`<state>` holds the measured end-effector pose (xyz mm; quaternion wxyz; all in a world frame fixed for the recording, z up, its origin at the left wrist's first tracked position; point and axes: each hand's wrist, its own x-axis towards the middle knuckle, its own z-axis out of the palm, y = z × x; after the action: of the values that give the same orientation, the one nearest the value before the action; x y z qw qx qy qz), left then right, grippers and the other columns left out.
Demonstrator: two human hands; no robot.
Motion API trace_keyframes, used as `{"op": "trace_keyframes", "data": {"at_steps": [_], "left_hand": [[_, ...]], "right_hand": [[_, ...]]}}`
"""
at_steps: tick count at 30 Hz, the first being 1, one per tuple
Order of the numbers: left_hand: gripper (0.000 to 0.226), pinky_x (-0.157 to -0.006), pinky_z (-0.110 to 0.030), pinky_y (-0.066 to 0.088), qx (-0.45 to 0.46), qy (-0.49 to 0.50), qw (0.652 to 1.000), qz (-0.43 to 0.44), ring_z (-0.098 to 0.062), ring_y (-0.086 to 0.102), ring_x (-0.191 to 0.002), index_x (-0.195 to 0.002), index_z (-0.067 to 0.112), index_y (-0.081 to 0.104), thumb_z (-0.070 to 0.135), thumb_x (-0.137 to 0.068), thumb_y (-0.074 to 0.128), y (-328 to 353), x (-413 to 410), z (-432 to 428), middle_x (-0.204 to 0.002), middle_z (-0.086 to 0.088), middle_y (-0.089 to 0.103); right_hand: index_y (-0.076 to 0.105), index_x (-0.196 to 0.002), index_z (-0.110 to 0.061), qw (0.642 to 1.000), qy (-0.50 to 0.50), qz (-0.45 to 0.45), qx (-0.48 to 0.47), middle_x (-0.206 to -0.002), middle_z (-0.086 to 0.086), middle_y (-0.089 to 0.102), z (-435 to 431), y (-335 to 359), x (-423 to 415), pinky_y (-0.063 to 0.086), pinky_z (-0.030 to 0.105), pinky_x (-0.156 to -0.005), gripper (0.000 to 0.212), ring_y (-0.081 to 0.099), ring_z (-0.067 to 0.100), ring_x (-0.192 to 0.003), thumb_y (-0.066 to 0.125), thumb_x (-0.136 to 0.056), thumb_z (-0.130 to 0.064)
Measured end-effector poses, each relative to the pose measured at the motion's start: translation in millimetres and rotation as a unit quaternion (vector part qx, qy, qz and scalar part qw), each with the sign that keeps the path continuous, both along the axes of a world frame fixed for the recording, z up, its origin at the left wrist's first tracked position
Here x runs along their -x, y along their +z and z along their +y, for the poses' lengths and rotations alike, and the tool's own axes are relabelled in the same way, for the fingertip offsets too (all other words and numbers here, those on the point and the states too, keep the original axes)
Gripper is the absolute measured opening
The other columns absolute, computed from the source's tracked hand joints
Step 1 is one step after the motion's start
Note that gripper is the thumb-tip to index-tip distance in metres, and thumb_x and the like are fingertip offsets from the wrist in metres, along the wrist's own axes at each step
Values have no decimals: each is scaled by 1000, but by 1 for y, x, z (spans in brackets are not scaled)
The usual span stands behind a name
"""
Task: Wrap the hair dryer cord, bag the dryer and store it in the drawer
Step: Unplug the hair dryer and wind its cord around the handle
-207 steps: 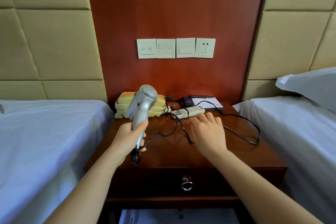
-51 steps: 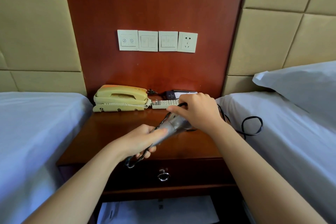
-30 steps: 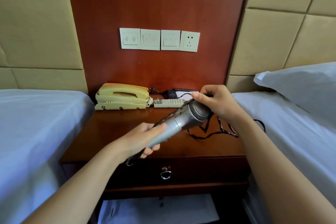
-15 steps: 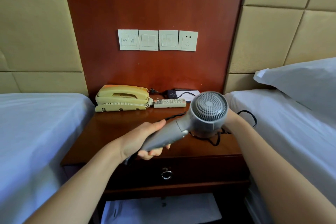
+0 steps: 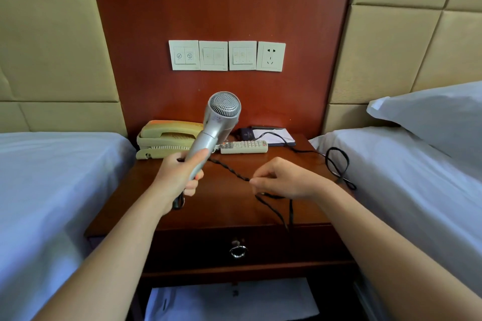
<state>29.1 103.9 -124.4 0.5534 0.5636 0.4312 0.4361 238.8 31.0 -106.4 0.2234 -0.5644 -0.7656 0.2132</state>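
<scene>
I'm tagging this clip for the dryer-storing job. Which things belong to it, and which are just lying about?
Job: hair dryer, gripped by the left hand; cord, pinched by the right hand; drawer, shut.
Lying about: telephone; remote; notepad; wall switches; pillow.

Soft, even daylight (faint shadows), sharp centre, wide-angle bending at edges

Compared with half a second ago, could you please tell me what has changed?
The left hand has swung the hair dryer from pointing right to nearly upright. The right hand left the dryer's head and now pinches the cord. The telephone, remote control and shut drawer stayed put.
</scene>
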Motion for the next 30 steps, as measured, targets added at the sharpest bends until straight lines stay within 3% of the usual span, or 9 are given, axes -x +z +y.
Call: {"op": "trace_keyframes", "data": {"at_steps": [5,8,12,17,19,21,24,28,30], "left_hand": [[34,-37,-22,32,-30,55,991,121,-14,39,-41,-108,12,51,6,-79,68,-6,-8,5,-73,-9,52],[45,-46,-26,39,-75,84,968,223,-23,50,-55,-113,17,50,14,-75,74,-8,-12,3,-89,-9,58],[59,-50,-27,38,-108,90,952,272,-22,54,-74,-114,19,53,37,-66,81,-4,-19,-6,-99,-5,61],[26,-51,-29,33,-169,64,947,266,-18,52,-64,-76,19,52,45,-80,57,2,-24,-19,-72,-1,58],[36,-54,-32,34,-191,56,943,268,-25,54,-64,-71,16,52,49,-85,50,1,-23,-19,-68,-5,58],[46,-55,-33,32,-204,60,932,294,-27,52,-61,-80,8,56,51,-88,44,-1,-24,-18,-65,-5,54],[39,-53,-32,30,-214,42,913,344,-26,48,-59,-86,10,60,44,-93,39,0,-25,-22,-61,-1,47],[35,-54,-32,34,-221,-5,900,375,-38,61,-78,-68,24,51,39,-96,37,2,-27,-26,-61,0,49],[36,-60,-33,46,-218,-31,902,371,-39,60,-72,-68,24,52,40,-95,35,1,-27,-25,-61,-1,49]], "right_hand": [[44,-56,-26,986,2,-151,-71,-55,-7,43,-5,18,16,38,29,-60,39,40,11,-55,52,-93,-23],[59,-77,-21,967,-12,-215,-135,-70,-7,52,-13,29,29,42,34,-67,20,47,19,-71,49,-94,-28],[66,-95,-17,950,-11,-210,-229,-83,-3,64,-12,33,44,46,36,-69,25,54,25,-77,46,-94,-32],[70,-90,-19,957,5,-115,-266,-65,-7,57,-10,35,50,45,39,-58,20,43,17,-64,53,-91,-29],[69,-84,-15,962,1,-74,-262,-67,-3,62,-9,39,46,44,37,-57,20,48,16,-62,57,-89,-29],[62,-72,-5,968,-7,-45,-248,-60,1,53,-6,42,39,35,32,-54,27,42,14,-56,62,-87,-28],[54,-65,3,978,-20,-40,-204,-58,6,40,-6,44,30,23,25,-50,40,30,12,-54,64,-86,-30],[49,-59,-1,995,-18,-22,-101,-59,12,42,-2,41,17,30,27,-53,44,38,18,-54,62,-87,-32],[47,-56,-10,999,-13,5,-40,-59,12,44,-2,40,11,33,25,-51,42,40,18,-51,60,-88,-33]]}}
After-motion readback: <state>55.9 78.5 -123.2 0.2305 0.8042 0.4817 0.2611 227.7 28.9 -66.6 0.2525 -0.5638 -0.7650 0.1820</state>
